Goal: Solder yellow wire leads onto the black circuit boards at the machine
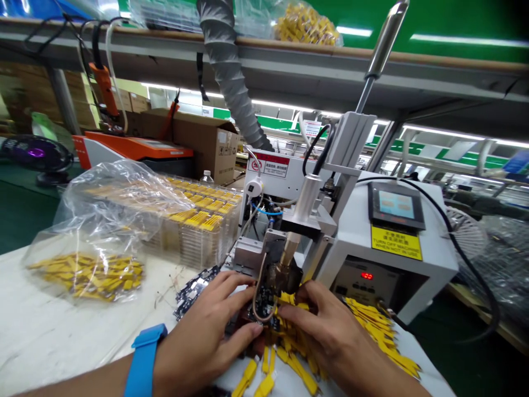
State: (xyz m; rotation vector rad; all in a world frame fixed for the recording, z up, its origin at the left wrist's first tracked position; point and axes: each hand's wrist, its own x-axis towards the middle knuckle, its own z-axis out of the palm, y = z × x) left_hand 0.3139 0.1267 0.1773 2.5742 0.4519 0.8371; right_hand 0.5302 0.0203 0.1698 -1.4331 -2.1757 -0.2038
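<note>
My left hand (202, 336), with a blue wristband (143, 361), and my right hand (318, 325) both grip a small dark circuit board (264, 307) under the machine's brass-coloured nozzle (287, 259). A thin tan wire loop (257, 300) curves across the board. Yellow flat-tipped parts (289, 300) stick out beside my right fingers. More of them lie in a loose pile (300, 358) under my right hand. A stack of dark boards (193, 289) sits just beyond my left hand.
A white bench machine (384, 259) with a touchscreen stands to the right. On the bench's left lie a plastic bag of yellow parts (86, 275) and clear trays (198, 231). A cardboard box (206, 146), an orange device (132, 149) and a grey duct hose (223, 66) stand behind.
</note>
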